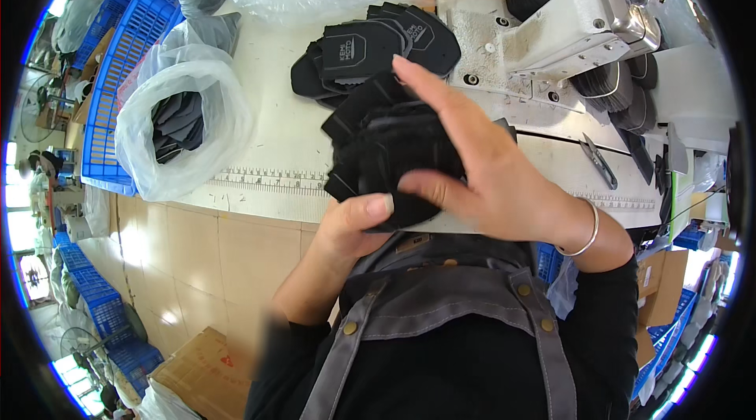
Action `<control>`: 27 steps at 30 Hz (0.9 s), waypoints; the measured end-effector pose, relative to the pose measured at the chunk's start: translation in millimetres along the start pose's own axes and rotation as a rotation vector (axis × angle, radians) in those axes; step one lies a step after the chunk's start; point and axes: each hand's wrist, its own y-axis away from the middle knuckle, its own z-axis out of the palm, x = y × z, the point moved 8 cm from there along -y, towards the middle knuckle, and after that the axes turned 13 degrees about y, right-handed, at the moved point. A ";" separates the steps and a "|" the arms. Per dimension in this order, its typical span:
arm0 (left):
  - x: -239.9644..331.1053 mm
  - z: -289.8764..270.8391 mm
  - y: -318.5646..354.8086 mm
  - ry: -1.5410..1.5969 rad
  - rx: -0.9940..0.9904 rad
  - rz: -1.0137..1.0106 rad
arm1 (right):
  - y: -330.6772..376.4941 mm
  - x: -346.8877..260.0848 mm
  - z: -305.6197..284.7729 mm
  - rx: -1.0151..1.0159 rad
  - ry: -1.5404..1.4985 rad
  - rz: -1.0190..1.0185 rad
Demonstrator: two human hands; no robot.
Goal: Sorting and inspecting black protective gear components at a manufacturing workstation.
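- We look down at our own two hands, held up close over the front edge of a pale table [268,105].
- Our left hand [350,219] grips a thick stack [386,140] of black fabric pieces from below, thumb pressed over its near edge and fingers closed under it.
- Our right hand [488,168] lies flat against the stack's right side, fingers straight and together, thumb pinching the lower corner.
- The stack sits between both hands, lifted off the table, just in front of our grey apron [441,317].
- We judge the step in hand to be squaring up or counting the bundle, with nothing yet peeled off it.
- A next move would call for a firm left grip while the right fingers part one piece from the rest without fanning the whole stack.
- Behind the hands, more black pieces [370,46] lie spread on the table.
- To the left, an open clear bag [185,124] holds further dark pieces; beside it stands a blue crate [126,50].
- To the right sits a white sewing machine [583,26], with snips [600,161] lying near it.
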 end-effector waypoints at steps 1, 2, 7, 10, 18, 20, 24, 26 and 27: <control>-0.7 0.4 1.1 -0.024 0.015 0.003 | 5.5 -22.4 -3.0 0.123 0.191 -0.312; 1.2 3.6 0.5 0.016 -0.003 0.018 | 7.8 -22.5 -0.2 0.059 0.242 -0.327; 8.4 21.1 2.9 0.152 -0.155 0.079 | -2.2 -13.6 -3.2 -0.064 0.154 -0.229; 6.3 9.6 -1.3 0.172 -0.114 0.037 | -2.0 0.5 1.8 -0.106 0.034 -0.121; 18.5 5.8 3.6 0.011 0.143 0.177 | 22.0 13.1 -10.9 0.057 -0.401 0.016; 17.6 5.0 5.4 -0.008 0.147 0.181 | 26.6 13.3 -11.9 0.051 -0.424 0.050; 18.3 9.7 6.9 -0.024 0.163 0.205 | 33.1 13.4 -14.5 0.151 -0.469 0.077; 17.2 11.4 6.4 0.034 0.114 0.180 | 36.3 11.3 -16.2 0.172 -0.306 0.024; 16.5 12.8 6.2 0.087 0.076 0.166 | 37.2 7.2 -17.3 0.179 -0.149 -0.035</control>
